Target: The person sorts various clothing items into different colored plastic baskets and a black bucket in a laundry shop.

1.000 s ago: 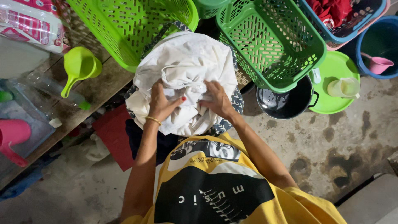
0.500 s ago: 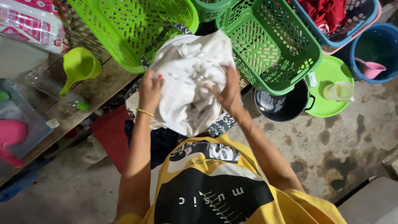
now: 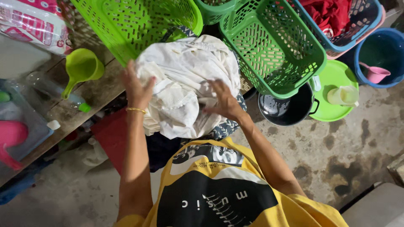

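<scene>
Head view, floor: we see a stained, patchy concrete floor (image 3: 336, 147) on the right and lower left of the picture.
Head view, table: a worn wooden table (image 3: 90, 90) runs along the left side; on it stand a lime-green scoop (image 3: 82, 67) and a clear plastic bottle (image 3: 59, 94) lying on its side, with a pink-and-white printed bag (image 3: 31, 23) at the far corner.
Head view, baskets: a light green laundry basket (image 3: 139, 21) tilts over the table edge, and a darker green laundry basket (image 3: 273, 46) stands tilted to its right; a blue basket (image 3: 362, 25) beyond holds red cloth (image 3: 332, 12).
Head view, other vessels: a black pot (image 3: 286, 111) sits on the floor just under the darker basket, beside a green round lid (image 3: 336, 75) carrying a clear cup (image 3: 343, 96); a blue bucket (image 3: 381, 46) with a pink dipper (image 3: 374, 73) is at the right edge.
Head view, cloth: we find the white cloth (image 3: 185, 80) bunched in a heap on top of a dark patterned container (image 3: 225, 128), between the two green baskets.
Head view, left hand: the left hand (image 3: 135, 88) presses flat, fingers spread, against the left flank of the white cloth; we see no closed grip.
Head view, right hand: the right hand (image 3: 223, 101) lies on the cloth's near right side, fingers curled into its folds, touching it.
</scene>
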